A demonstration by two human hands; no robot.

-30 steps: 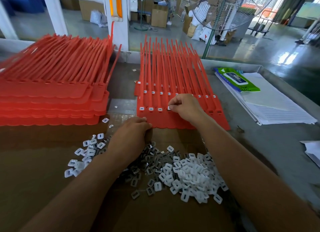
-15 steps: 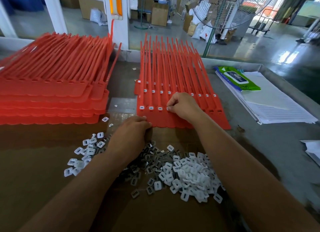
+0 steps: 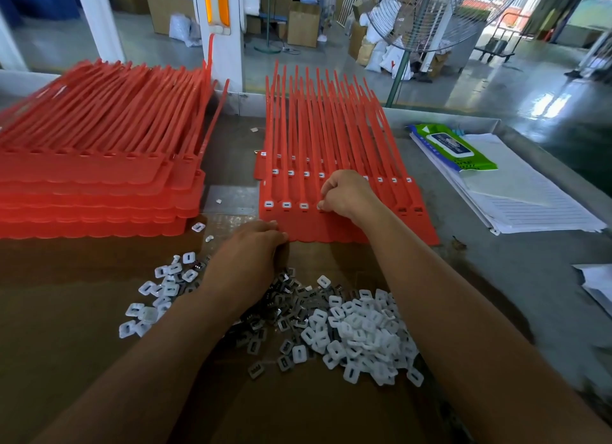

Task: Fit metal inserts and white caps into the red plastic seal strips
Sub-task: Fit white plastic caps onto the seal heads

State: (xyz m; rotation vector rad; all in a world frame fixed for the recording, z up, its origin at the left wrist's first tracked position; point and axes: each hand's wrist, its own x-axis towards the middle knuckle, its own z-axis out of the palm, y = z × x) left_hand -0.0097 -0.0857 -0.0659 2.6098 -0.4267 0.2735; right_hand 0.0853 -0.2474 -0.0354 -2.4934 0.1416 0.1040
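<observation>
The red seal strips (image 3: 334, 226) are laid flat on the counter (image 3: 496, 278), heads nearest, so the sockets are reachable. The right hand (image 3: 344, 192) is curled, its grip pinched on a white cap (image 3: 320, 206) at the fourth front-row socket; three to its left are capped. The left hand (image 3: 248, 255) is set against the sheet's near edge, presumably as a brace; fingers curled under, contents cannot be told. Loose caps (image 3: 361, 334) and metal inserts (image 3: 291, 299) are heaped by the wrists.

bright daylight from rear | glare on floor (image 3: 546, 105) | edges warped, corners soft
</observation>
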